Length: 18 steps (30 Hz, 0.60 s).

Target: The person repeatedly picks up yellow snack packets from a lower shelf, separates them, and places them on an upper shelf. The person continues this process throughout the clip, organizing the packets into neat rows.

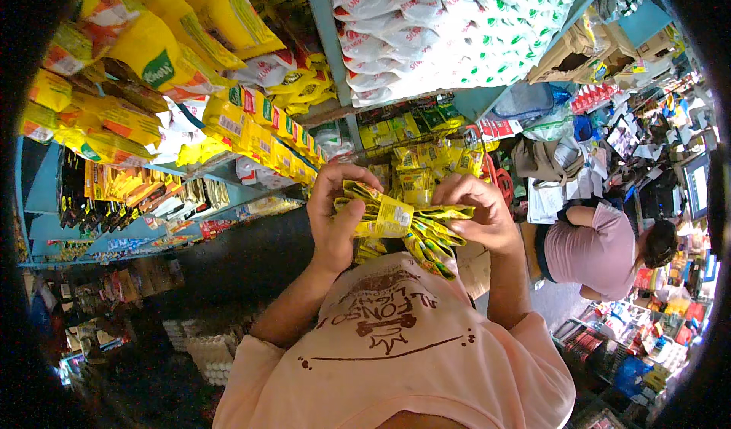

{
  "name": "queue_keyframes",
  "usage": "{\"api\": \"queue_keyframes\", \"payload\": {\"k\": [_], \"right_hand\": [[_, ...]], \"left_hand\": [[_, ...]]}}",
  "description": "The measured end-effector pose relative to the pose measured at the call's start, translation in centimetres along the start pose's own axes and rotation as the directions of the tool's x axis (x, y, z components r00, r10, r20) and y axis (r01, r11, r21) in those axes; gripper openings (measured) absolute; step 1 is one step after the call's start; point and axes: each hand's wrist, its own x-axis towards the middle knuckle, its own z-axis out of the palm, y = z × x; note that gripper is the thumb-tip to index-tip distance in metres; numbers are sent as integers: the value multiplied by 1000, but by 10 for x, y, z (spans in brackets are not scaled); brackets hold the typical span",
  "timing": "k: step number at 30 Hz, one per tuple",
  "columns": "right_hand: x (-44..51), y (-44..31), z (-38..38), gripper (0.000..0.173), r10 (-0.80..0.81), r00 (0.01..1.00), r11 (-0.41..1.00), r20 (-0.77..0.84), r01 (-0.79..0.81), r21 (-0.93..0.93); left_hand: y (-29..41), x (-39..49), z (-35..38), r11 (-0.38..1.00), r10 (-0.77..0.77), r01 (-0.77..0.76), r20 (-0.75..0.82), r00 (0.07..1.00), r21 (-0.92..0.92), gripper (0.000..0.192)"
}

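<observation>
A bundle of thin yellow sachets (395, 218), wrapped round its middle by a yellow printed band, is held in front of my chest. My left hand (338, 215) grips its left end between thumb and fingers. On the other side my right hand (480, 212) pinches sachets at the right end, where they fan apart and some point down towards my shirt. Just beyond the bundle hang yellow sachet packs (420, 183). Parts of my fingers are hidden behind the sachets.
Blue shelves (331, 35) hold yellow Knorr packs (157, 69) and white packets (434, 29). Cardboard boxes (571, 46) stand upper right. A person in a pink shirt (591, 252) is at the right, near a cluttered counter with papers (545, 200). Egg trays (208, 352) are stacked lower left.
</observation>
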Motion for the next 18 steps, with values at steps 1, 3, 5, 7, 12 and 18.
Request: {"api": "queue_keyframes", "payload": {"k": [1,3,5,7,12,18], "right_hand": [[-2,-7,2,59,64,995,985,75,-75,153],[-7,3,17,96,77,992,940,101,-106,325],[-16,7,14,99,148,983,981,113,-160,111],[-22,10,12,95,244,963,965,110,-253,68],[-32,10,7,72,326,925,941,197,-338,29],[-28,1,6,71,394,866,917,309,-391,-77]], "left_hand": [[-4,-4,2,1000,-18,19,-41,999,17,51],[-10,-12,8,997,-53,59,-119,991,48,50],[-15,-21,9,998,-58,58,-98,994,-4,51],[-17,-26,7,997,7,-14,-86,996,-81,52],[22,-19,-40,959,-208,153,229,951,238,13],[63,3,-48,760,-341,-128,558,756,637,8]]}}
